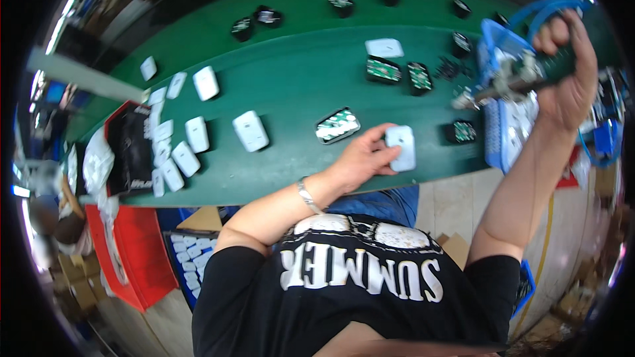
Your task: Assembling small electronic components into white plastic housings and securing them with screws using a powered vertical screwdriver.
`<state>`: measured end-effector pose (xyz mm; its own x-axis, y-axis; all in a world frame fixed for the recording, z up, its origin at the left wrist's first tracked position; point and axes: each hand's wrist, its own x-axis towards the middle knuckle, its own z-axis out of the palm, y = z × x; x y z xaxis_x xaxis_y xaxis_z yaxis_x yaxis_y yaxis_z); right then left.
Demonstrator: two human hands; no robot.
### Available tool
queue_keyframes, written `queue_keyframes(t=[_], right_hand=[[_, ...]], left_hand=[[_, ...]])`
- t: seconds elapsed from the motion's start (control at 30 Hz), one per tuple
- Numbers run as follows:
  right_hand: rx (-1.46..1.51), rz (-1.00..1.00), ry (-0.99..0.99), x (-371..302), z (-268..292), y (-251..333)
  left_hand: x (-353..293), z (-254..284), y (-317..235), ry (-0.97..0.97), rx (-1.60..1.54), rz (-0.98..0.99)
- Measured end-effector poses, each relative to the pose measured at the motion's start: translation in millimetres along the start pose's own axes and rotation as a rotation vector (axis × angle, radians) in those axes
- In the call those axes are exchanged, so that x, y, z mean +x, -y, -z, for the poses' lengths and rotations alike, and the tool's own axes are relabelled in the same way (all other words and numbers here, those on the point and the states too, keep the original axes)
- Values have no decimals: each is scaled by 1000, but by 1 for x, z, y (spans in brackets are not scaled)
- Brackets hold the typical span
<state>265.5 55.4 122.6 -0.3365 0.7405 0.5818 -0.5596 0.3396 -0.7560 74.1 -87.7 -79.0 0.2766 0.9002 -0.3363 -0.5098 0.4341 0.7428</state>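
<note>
My left hand (pixel 360 162) holds a small white plastic casing (pixel 403 151) with rounded corners, near the front edge of the green bench. The casing lies between thumb and fingers. Raised at the right, my right hand (pixel 567 69) is closed around an air screwdriver (pixel 512 84), its metal tip pointing left over the bench. Just beyond my left hand sits an open casing (pixel 337 125) with white and metallic parts inside. Black units with green circuit boards, such as one (pixel 383 69) and another (pixel 419 77), stand farther back. A further black unit (pixel 461 132) sits right of the held casing.
Several white casings, including one (pixel 251 131), are spread across the left side by a black-and-red box (pixel 130 149). A blue basket (pixel 491 125) stands at the right beneath the screwdriver, near a blue hose (pixel 546 8). Small dark screws (pixel 451 68) lie in a pile.
</note>
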Motion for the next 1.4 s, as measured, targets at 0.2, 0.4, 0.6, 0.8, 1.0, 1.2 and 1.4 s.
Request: queue_keyframes(t=[0.2, 0.4, 0.6, 0.8, 1.0, 1.2, 1.4], right_hand=[[-77, -54, -37, -2, 2, 7], [-55, -107, -11, 2, 0, 5], [-95, -43, -41, 8, 2, 7], [-66, -38, -21, 16, -12, -6], [-171, -20, -138, 16, -4, -5], [-209, -53, -176, 13, 3, -2], [-264, -15, -127, 16, 6, -2]], left_hand=[[5, -6, 0, -98, 949, -309], [4, -11, -16, -230, 1404, -344], [-6, 52, -125, -744, 1509, -841], [33, 251, -219, -1212, 1821, -371], [52, 293, -232, -1234, 1591, -162], [67, 270, -223, -1179, 1557, -316], [44, 291, -235, -1412, 1477, -231]])
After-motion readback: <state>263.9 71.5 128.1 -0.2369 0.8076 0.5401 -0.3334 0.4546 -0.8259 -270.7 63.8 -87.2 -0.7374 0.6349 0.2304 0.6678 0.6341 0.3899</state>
